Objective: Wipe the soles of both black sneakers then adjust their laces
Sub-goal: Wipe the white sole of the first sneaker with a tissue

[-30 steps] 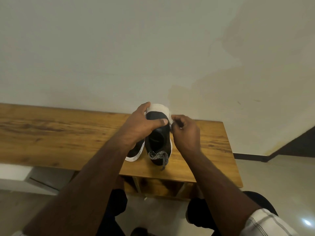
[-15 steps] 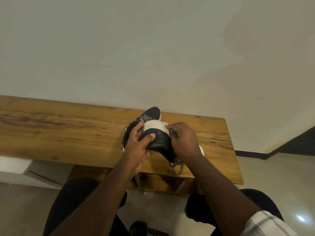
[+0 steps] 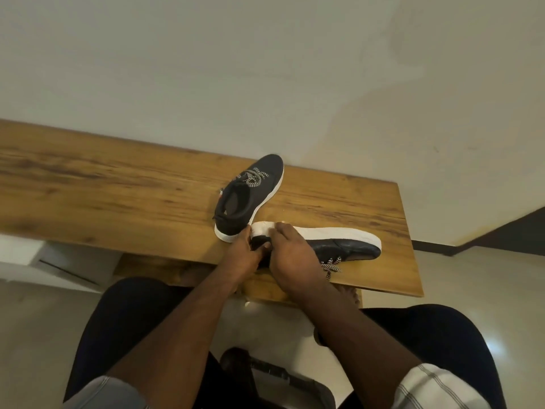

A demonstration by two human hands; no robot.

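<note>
Near sneaker (image 3: 339, 242) on its side at table (image 3: 118, 196) front edge (white sole facing away). Left hand (image 3: 244, 255) and right hand (image 3: 290, 255) both grip its heel. Other sneaker (image 3: 250, 199) upright just behind.

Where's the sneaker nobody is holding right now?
The free sneaker stands upright on the wooden bench, just behind and left of the sneaker on its side that both hands hold.

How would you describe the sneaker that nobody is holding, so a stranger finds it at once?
Look at the wooden table against the pale wall. Toward its right end, the free sneaker stands upright on its white sole, toe toward the wall. Unlike the tipped sneaker gripped by both hands, nothing touches it, and its laces sit on top.
</note>
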